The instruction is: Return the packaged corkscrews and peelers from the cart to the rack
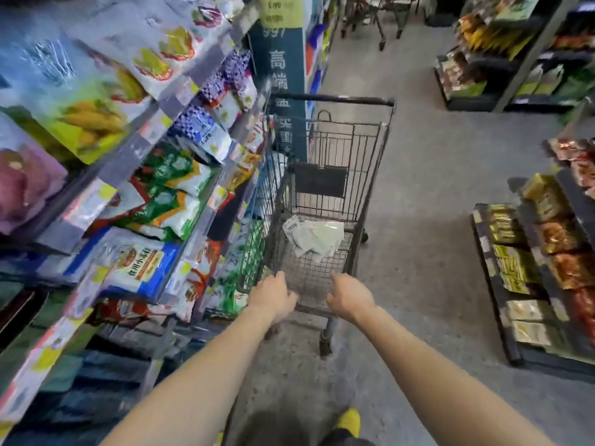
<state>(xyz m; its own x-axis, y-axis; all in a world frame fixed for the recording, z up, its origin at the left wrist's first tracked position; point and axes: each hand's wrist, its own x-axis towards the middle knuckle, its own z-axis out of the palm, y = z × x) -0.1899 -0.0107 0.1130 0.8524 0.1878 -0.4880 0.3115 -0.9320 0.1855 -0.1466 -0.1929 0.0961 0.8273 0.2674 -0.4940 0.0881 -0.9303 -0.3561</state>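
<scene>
At the near rim of the one dark wire shopping cart [325,201] both bare hands meet the metal: the left hand [273,296] curls its fingers over the rim at the near-left corner, and the right hand [349,296] grips the same rim just beside it, fingers bent down. Both forearms are stretched out towards it.

On the cart's wire floor, against the far end, lies one loose heap of pale, white and clear plastic packages [314,236]. They are too blurred to count or to tell corkscrew from peeler. Above the heap a black flap [321,180] hangs on the far panel, and a black handle bar [331,99] crosses the far top edge.

Tall shelves [135,152] of bright food bags stand close along the cart's left side, nearly touching it, with yellow price tags along their edges. A second trolley [386,14] stands well apart at the far end of the grey concrete floor [428,175]. Low dark shelves [495,278] of gold and red packets line the right side of the aisle. One yellow shoe [349,421] shows at the bottom edge.

A teal pillar sign [280,69] just beyond the cart's far-left corner bears white Chinese characters, 高端 among them. The rest of the writing is blurred.
</scene>
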